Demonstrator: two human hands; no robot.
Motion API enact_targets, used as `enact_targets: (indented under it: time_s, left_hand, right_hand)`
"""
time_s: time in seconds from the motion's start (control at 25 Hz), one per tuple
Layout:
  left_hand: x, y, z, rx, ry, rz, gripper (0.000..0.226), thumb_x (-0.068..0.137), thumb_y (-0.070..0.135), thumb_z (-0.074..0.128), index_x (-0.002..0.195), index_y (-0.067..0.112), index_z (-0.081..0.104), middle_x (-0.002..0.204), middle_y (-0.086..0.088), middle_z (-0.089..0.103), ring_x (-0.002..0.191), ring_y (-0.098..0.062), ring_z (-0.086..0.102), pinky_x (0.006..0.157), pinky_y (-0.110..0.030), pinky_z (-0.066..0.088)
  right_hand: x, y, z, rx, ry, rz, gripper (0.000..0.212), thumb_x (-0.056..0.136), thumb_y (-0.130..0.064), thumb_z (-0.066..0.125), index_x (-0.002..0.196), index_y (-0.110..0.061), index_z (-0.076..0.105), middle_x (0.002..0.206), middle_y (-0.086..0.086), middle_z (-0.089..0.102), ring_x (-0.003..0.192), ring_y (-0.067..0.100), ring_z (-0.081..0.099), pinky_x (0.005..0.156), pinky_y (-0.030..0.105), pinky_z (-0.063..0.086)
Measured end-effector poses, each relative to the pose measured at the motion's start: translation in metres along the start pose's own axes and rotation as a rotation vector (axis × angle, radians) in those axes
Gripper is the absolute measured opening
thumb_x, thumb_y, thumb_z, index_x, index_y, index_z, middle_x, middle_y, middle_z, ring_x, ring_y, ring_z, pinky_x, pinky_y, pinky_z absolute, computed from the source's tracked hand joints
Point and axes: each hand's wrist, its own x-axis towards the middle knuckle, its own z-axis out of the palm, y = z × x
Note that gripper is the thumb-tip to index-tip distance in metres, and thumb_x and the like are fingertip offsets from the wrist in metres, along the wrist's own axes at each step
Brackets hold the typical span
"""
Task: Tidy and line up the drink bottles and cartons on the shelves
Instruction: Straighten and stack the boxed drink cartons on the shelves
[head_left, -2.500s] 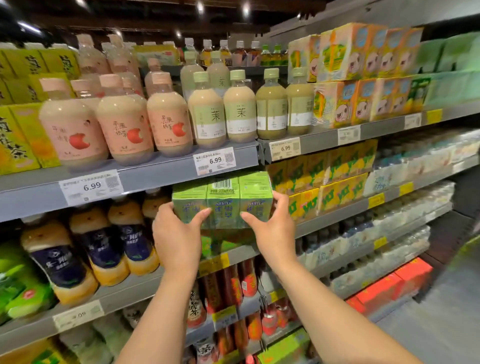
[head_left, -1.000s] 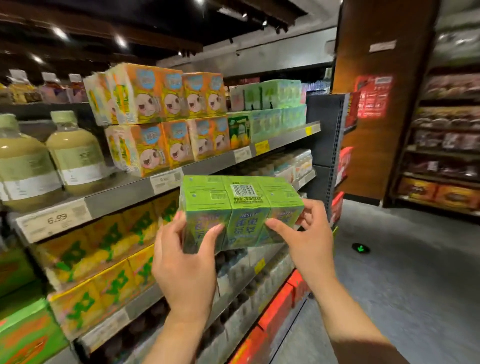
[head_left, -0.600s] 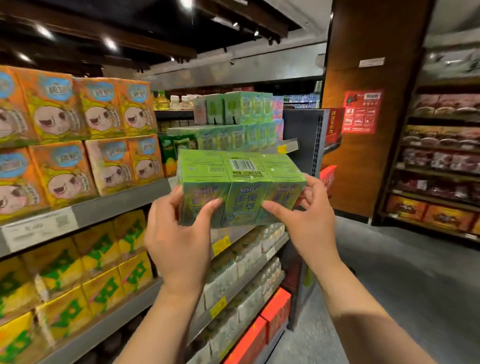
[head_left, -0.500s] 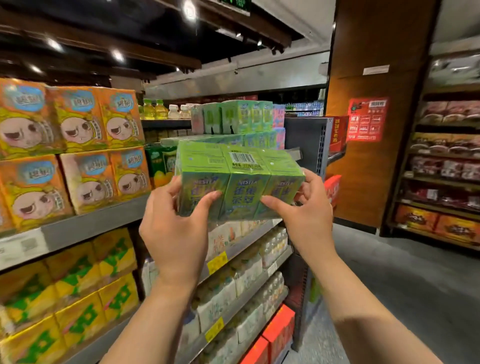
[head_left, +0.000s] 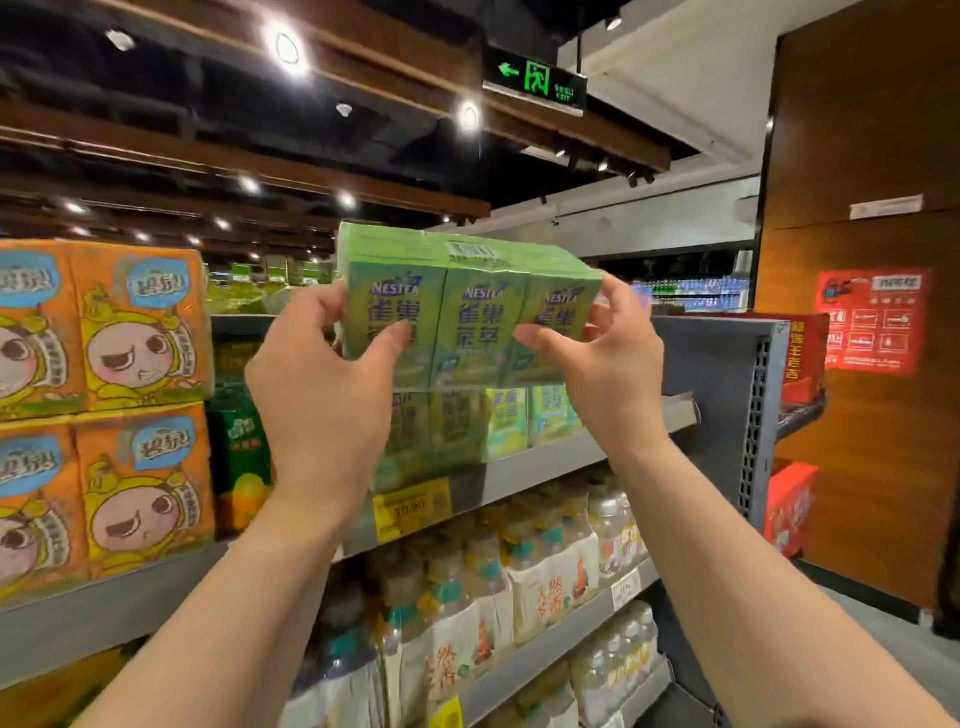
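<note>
- Shop aisle, dark ceiling with wood beams and spot lights, green exit sign (head_left: 535, 79) overhead, wood-panel wall (head_left: 872, 156) on the right.
- Far left: orange cartoon-face carton packs (head_left: 140, 322) stacked two high on the grey shelf (head_left: 104, 618).
- Just right of them, a dark green juice pack (head_left: 240, 457), partly behind my left arm.
- My left hand (head_left: 322, 395) clamps the left end of the green tea carton pack (head_left: 467, 306), thumb on its front face.
- Pack is up in the air, above the shelved green cartons (head_left: 524, 421), not touching them; long axis runs left to right, printed front faces me, barcode side up, cartons upright.
- My right hand (head_left: 608, 364) clamps the right end, thumb on the front; hands are apart, one at each end.
- Yellow price tag (head_left: 413, 506) on the shelf edge below.
- Lower shelves: wrapped bottle packs (head_left: 519, 582).
- Right: grey perforated end panel (head_left: 748, 415), red boxes (head_left: 789, 509) beyond, red poster (head_left: 872, 322) on the wall.
</note>
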Motion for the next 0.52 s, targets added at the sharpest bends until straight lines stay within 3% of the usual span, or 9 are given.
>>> enact_targets:
  time_s: [0.16, 0.24, 0.36, 0.44, 0.52]
  left_hand:
    - [0.028, -0.014, 0.033, 0.121, 0.022, -0.034, 0.033, 0.080, 0.038, 0.078, 0.096, 0.017, 0.060, 0.087, 0.005, 0.064, 0.079, -0.015, 0.061, 0.072, -0.034, 0.051]
    - [0.033, -0.020, 0.043, 0.179, -0.022, -0.067, 0.030, 0.081, 0.038, 0.077, 0.094, 0.020, 0.056, 0.081, 0.013, 0.060, 0.072, -0.005, 0.058, 0.064, -0.026, 0.049]
    - [0.042, -0.031, 0.057, 0.317, -0.048, -0.155, 0.031, 0.083, 0.041, 0.074, 0.100, 0.021, 0.059, 0.082, 0.019, 0.058, 0.068, 0.004, 0.052, 0.056, -0.011, 0.033]
    - [0.046, -0.035, 0.061, 0.398, -0.036, -0.173, 0.039, 0.081, 0.044, 0.075, 0.107, 0.018, 0.061, 0.089, 0.011, 0.060, 0.076, -0.005, 0.054, 0.060, -0.017, 0.035]
    - [0.048, -0.034, 0.062, 0.467, -0.021, -0.175, 0.046, 0.079, 0.048, 0.075, 0.109, 0.016, 0.060, 0.090, 0.008, 0.059, 0.082, -0.012, 0.054, 0.068, -0.024, 0.037]
  right_hand:
    - [0.052, 0.034, 0.028, -0.026, -0.082, -0.016, 0.074, 0.065, -0.047, 0.086, 0.127, -0.022, 0.053, 0.095, -0.013, 0.071, 0.085, 0.006, 0.067, 0.075, 0.037, 0.057]
    - [0.065, 0.047, 0.040, -0.100, -0.149, -0.024, 0.082, 0.063, -0.057, 0.083, 0.130, -0.021, 0.052, 0.097, -0.010, 0.070, 0.087, 0.013, 0.066, 0.075, 0.035, 0.056]
    - [0.083, 0.061, 0.052, -0.214, -0.265, -0.056, 0.092, 0.065, -0.063, 0.077, 0.137, -0.014, 0.047, 0.112, 0.006, 0.067, 0.108, 0.025, 0.062, 0.085, 0.035, 0.052]
    - [0.091, 0.063, 0.052, -0.240, -0.312, -0.071, 0.087, 0.068, -0.060, 0.076, 0.132, -0.007, 0.048, 0.114, 0.013, 0.066, 0.108, 0.030, 0.060, 0.089, 0.042, 0.050]
    - [0.096, 0.064, 0.051, -0.296, -0.348, -0.114, 0.079, 0.069, -0.063, 0.073, 0.118, -0.005, 0.053, 0.103, 0.014, 0.066, 0.097, 0.030, 0.060, 0.082, 0.044, 0.050]
